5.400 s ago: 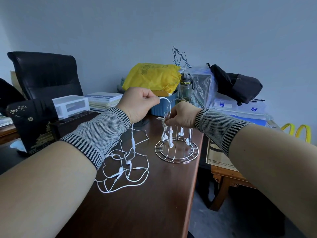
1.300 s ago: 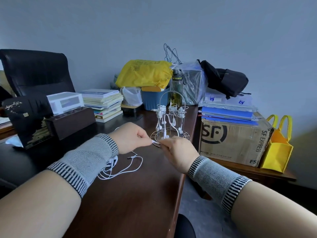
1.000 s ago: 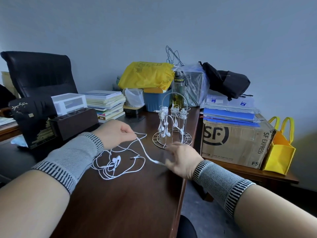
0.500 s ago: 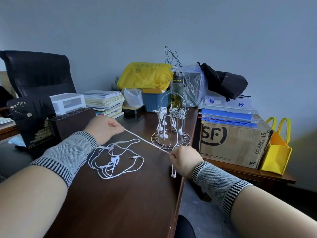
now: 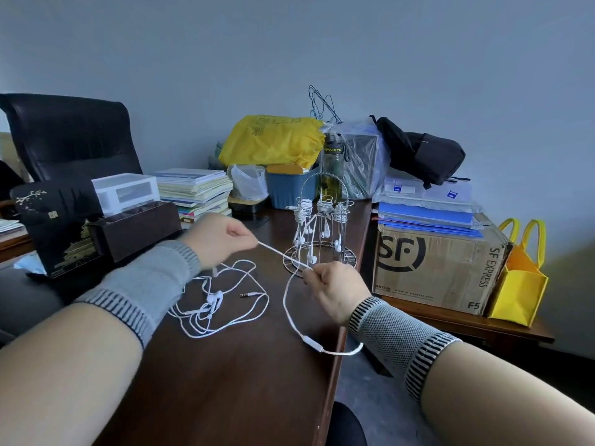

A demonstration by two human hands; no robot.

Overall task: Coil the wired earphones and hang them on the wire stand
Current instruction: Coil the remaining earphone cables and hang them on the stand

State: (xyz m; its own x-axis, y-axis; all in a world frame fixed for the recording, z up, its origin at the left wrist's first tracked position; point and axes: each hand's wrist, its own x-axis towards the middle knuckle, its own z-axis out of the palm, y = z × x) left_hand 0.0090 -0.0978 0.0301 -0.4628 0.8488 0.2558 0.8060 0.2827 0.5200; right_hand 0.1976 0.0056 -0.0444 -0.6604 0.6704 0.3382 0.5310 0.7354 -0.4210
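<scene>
At a dark wooden tabletop [image 5: 225, 381], we watched a person stretch a white earphone cord [image 5: 280, 252] taut between two hands. The left hand [image 5: 219, 241] was curled into a loose fist, pinching the cord at its fingertips; the right hand [image 5: 338, 291] pinched the other end of the stretched length between thumb and fingers, just in front of the wire stand [image 5: 320, 243]. From the right hand the cord dropped in a loop to the tabletop, where its inline remote [image 5: 310, 342] lay near the table's right edge, the cord beyond it running over the edge.

The rest of the earphones [image 5: 214, 300] lay in a loose tangle on the tabletop below the left hand, the earbuds near the middle of the heap and the plug [image 5: 245, 295] beside them to the right. The stand stood upright behind the right hand, with three coiled white earphone sets [image 5: 323, 209] hanging from its upper part.

Both wrists wore grey knitted cuffs. Behind the stand we saw a blue bin [image 5: 291, 189], a yellow bag [image 5: 273, 141] and a stack of books [image 5: 196, 191]; a cardboard box [image 5: 441, 268] sat on a lower table to the right.
</scene>
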